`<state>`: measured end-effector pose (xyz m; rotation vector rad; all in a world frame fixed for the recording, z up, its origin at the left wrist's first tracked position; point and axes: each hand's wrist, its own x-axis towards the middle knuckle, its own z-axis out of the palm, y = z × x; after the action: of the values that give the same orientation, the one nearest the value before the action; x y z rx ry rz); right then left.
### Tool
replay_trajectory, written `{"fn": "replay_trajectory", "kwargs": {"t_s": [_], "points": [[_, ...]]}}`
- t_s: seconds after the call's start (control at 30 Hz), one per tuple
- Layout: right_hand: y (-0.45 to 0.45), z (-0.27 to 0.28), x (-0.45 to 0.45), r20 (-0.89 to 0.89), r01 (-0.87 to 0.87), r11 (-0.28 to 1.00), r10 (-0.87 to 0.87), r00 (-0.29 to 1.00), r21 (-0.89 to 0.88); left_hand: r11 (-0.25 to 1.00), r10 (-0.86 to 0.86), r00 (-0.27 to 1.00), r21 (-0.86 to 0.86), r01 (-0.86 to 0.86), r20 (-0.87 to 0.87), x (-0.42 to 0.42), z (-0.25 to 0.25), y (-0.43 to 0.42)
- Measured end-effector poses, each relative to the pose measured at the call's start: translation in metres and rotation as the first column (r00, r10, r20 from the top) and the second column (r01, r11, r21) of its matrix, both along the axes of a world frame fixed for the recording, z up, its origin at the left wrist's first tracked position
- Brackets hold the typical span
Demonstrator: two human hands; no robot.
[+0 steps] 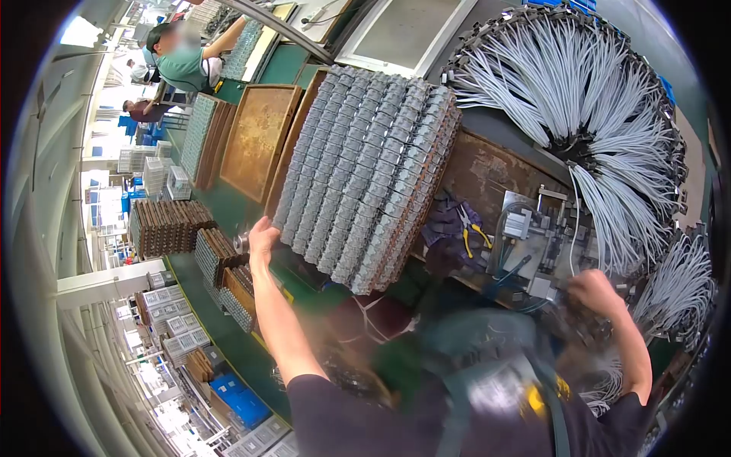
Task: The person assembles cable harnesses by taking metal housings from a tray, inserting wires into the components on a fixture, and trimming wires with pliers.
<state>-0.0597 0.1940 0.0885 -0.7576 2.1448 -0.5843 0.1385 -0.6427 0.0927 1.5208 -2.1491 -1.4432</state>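
Observation:
My left hand [263, 234] is at the lower left corner of a large stack of grey metal parts [358, 167] set in rows. A small round metal thing [242, 243] shows beside its fingers; its grip is too unclear to make out. On the right, my right hand [598, 292] is blurred, with its fingers closed near the lower end of a white cable [576, 221]. Whether it holds that cable is hidden. A metal fixture [533, 244] lies just left of this hand.
Bundled white cables [563, 84] fan out at the upper right. Yellow-handled pliers [474, 228] rest by a purple cloth [442, 221]. A brown tray [260, 141] stands left of the stack. A co-worker [186, 61] is at the upper left.

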Motion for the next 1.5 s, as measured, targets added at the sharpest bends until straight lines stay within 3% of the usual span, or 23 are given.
{"fn": "replay_trajectory", "kwargs": {"t_s": [0.03,0.13,0.2,0.27,0.3,0.37,0.4,0.47,0.53,0.67,0.73,0.8,0.83,0.87,0.93,0.97,1.0,1.1,1.17,1.4,1.5], "points": [[-0.006,0.001,-0.006,0.002,0.000,1.000,0.000,1.000,0.004,0.997,0.006,0.999,0.078,-0.002,-0.043,0.000,-0.005,-0.005],[-0.027,0.005,-0.029,0.251,-0.003,0.992,-0.028,0.967,0.123,0.985,0.007,0.997,0.174,0.005,-0.072,-0.001,-0.004,-0.004],[-0.033,-0.003,-0.040,0.322,-0.020,0.985,-0.037,0.946,0.171,0.986,0.006,0.998,0.169,0.005,-0.063,-0.004,0.001,0.001],[-0.039,-0.014,-0.046,0.301,-0.213,0.955,0.145,0.943,0.207,0.985,-0.010,0.999,0.169,0.018,-0.049,-0.005,0.000,0.002],[-0.037,-0.026,-0.049,0.262,-0.310,0.931,0.256,0.930,0.193,0.995,-0.007,0.999,0.100,0.011,-0.037,-0.002,-0.004,-0.002],[-0.058,-0.008,-0.062,0.406,-0.381,0.879,0.249,0.879,0.286,0.997,-0.014,1.000,-0.073,0.013,-0.012,0.002,-0.011,-0.010],[-0.052,-0.029,-0.066,0.561,-0.370,0.877,0.147,0.815,0.307,0.984,-0.017,1.000,-0.177,0.016,-0.002,0.005,-0.012,-0.013],[-0.054,-0.033,-0.071,0.595,-0.382,0.897,0.185,0.782,0.223,0.939,-0.005,0.999,-0.344,-0.009,-0.038,0.009,-0.001,-0.013],[-0.052,-0.042,-0.065,0.495,-0.364,0.922,0.256,0.830,0.133,0.964,0.042,0.967,-0.243,-0.106,-0.253,0.003,0.024,-0.004],[-0.071,-0.019,-0.049,0.161,-0.158,0.987,0.153,0.975,0.017,0.950,-0.231,0.865,-0.296,0.102,-0.445,-0.070,0.096,0.135],[-0.077,-0.021,-0.039,-0.038,-0.034,0.996,0.031,0.999,-0.083,0.826,-0.525,0.727,-0.473,0.308,-0.443,-0.122,0.114,0.264],[-0.081,-0.006,-0.043,0.025,0.045,0.990,-0.043,0.999,-0.133,0.709,-0.693,0.649,-0.460,0.535,-0.314,-0.148,0.096,0.371],[-0.081,-0.001,-0.044,0.091,0.132,0.975,-0.117,0.989,-0.177,0.489,-0.851,0.515,-0.512,0.706,-0.102,-0.158,0.081,0.413],[-0.079,-0.001,-0.044,0.095,0.151,0.972,-0.135,0.986,-0.181,0.391,-0.920,0.371,-0.357,0.848,-0.127,-0.164,0.055,0.447],[-0.069,-0.002,-0.048,0.261,0.160,0.966,-0.105,0.960,-0.201,0.316,-0.906,0.288,-0.041,0.948,-0.311,-0.161,-0.006,0.507],[-0.064,-0.006,-0.048,0.271,0.160,0.957,-0.091,0.958,-0.242,0.289,-0.865,0.254,-0.015,0.957,-0.433,-0.157,-0.039,0.524],[-0.059,-0.008,-0.048,0.274,0.180,0.954,-0.111,0.955,-0.241,0.283,-0.899,0.287,0.059,0.957,-0.332,-0.155,-0.045,0.540],[-0.051,-0.005,-0.051,0.368,0.178,0.943,-0.065,0.928,-0.282,0.230,-0.914,0.236,0.060,0.971,-0.330,-0.154,-0.055,0.559],[-0.050,-0.014,-0.048,0.383,0.199,0.931,-0.071,0.921,-0.306,0.310,-0.803,0.435,0.337,0.889,-0.408,-0.151,-0.055,0.564],[-0.048,-0.022,-0.043,0.414,0.250,0.898,-0.085,0.906,-0.362,0.327,-0.794,0.539,0.549,0.769,-0.283,-0.150,-0.051,0.566],[-0.049,-0.021,-0.044,0.401,0.234,0.902,-0.075,0.913,-0.363,0.280,-0.749,0.598,0.682,0.675,-0.285,-0.149,-0.060,0.564]]}}
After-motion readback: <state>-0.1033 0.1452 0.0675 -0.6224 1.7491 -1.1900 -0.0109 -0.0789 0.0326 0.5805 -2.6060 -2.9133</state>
